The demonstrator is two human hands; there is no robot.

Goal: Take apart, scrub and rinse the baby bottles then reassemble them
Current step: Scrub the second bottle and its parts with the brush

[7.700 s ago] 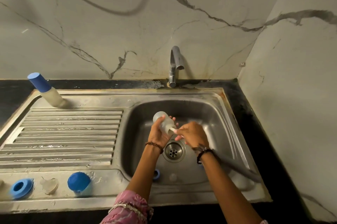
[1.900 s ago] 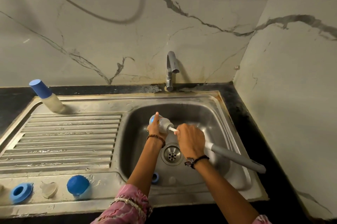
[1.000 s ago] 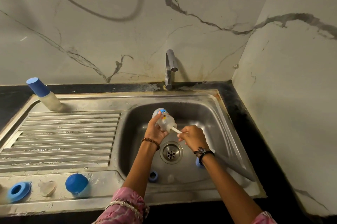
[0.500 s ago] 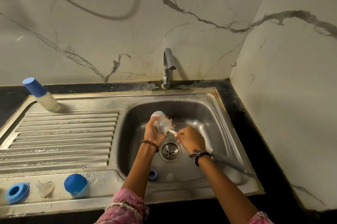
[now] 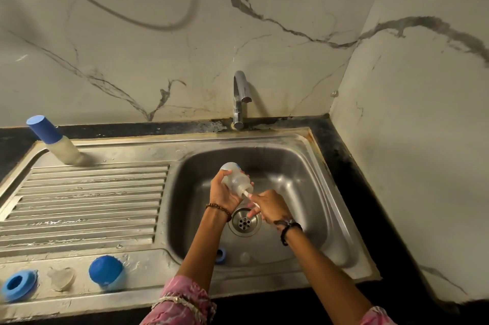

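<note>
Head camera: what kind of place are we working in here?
Most likely a home kitchen sink corner. A steel sink with a ribbed drainboard is set in a dark counter, a tap rises at the back, and marble-look wall panels meet in a corner behind it.

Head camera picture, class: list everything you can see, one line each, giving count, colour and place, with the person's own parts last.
Sink: one, steel, centre.
Tap: one, chrome, behind basin.
Capped bottle: one, cloudy with blue cap, drainboard's far left corner.
Blue ring: one, front ledge, far left.
Teat: one, clear, beside that ring.
Blue cap: one, front ledge.
Second blue ring: one, basin floor.
Open bottle: one, clear, in left hand.
Brush stem: one, white, entering bottle, gripped by right hand.
</note>
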